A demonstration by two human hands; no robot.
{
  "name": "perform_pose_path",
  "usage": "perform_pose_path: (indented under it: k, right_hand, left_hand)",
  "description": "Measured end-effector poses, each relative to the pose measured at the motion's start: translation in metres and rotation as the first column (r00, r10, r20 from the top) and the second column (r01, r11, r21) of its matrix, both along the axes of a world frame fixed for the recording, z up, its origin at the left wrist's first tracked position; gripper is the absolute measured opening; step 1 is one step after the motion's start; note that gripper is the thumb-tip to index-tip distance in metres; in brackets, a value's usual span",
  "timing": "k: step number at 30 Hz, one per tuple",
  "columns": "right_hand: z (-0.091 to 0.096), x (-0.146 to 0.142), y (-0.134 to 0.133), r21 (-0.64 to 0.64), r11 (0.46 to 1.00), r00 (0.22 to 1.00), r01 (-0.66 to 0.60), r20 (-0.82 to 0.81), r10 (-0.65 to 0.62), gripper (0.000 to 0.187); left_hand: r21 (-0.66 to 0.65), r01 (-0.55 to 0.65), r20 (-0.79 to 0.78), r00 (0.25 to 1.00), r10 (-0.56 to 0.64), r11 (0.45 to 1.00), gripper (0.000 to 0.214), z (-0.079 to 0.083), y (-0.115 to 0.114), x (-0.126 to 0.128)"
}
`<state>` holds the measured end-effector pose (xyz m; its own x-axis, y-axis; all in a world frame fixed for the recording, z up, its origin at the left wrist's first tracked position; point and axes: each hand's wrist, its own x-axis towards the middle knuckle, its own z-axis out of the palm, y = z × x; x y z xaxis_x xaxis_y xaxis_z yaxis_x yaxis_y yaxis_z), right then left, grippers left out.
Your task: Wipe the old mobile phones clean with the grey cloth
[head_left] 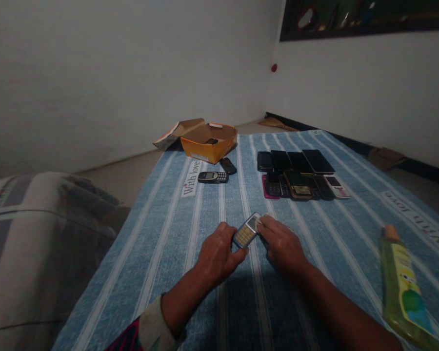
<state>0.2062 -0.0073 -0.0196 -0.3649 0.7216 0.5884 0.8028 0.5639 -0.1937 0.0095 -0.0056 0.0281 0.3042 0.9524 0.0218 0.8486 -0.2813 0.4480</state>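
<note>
My left hand [217, 254] grips the lower end of a small silver keypad phone [247, 230], just above the blue striped cloth [161, 243]. My right hand [281, 243] is closed beside it, a fingertip pressed against the phone's screen end; whether something small is under the fingers is hidden. Farther out, two rows of dark phones [300, 174] lie side by side on the cloth. Two more phones, a Nokia-style one [212, 176] and a black one [228, 165], lie near an open orange box [209, 140].
A yellow-green bottle [402, 287] lies on the cloth at the right. A grey folded blanket [40, 234] sits at the left. White walls meet in the corner beyond. The floor shows past the cloth's far edge.
</note>
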Motion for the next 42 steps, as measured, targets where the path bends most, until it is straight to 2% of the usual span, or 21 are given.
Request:
perform_pose_path:
  k: [5,14,23,25,30,33,38,42]
  right_hand:
    - [-0.001,-0.002,0.000,0.039,0.999,1.000,-0.005,-0.010,0.005,0.042]
    - [-0.007,-0.028,-0.014,0.149,0.977,0.988,-0.155,-0.005,0.157,0.026]
    - [0.003,-0.010,0.001,0.123,0.990,0.995,-0.069,-0.066,0.077,0.038]
    - [0.003,-0.013,-0.001,0.127,0.989,0.992,-0.076,-0.088,0.087,0.039]
    - [0.004,-0.027,-0.007,0.205,0.969,0.987,-0.142,-0.051,0.155,0.029]
    - [0.007,-0.020,-0.002,0.184,0.978,0.991,-0.102,-0.062,0.115,0.033]
    - [0.014,-0.004,0.008,0.087,0.996,0.991,-0.025,-0.127,0.036,0.046]
    - [0.018,-0.008,0.006,0.118,0.992,0.992,-0.040,-0.115,0.054,0.039]
  left_hand:
    - [-0.014,-0.016,-0.006,1.000,0.016,1.000,0.022,0.001,0.000,0.000]
    - [0.073,0.002,0.025,1.000,-0.003,0.997,0.015,-0.009,-0.001,-0.001]
    - [0.128,0.002,0.108,0.994,-0.015,0.992,0.021,-0.019,-0.003,-0.001]
    - [0.149,0.005,0.148,0.989,-0.027,0.989,0.022,-0.021,-0.004,0.000]
    - [0.194,0.014,0.222,0.973,-0.058,0.981,0.016,-0.023,-0.004,0.001]
    - [0.227,0.009,0.228,0.972,-0.063,0.974,0.021,-0.023,-0.005,0.002]
    - [0.370,0.077,0.174,0.973,-0.150,0.926,0.027,-0.023,-0.006,0.003]
    - [0.521,0.136,0.091,0.973,-0.214,0.842,0.029,-0.024,-0.007,0.004]
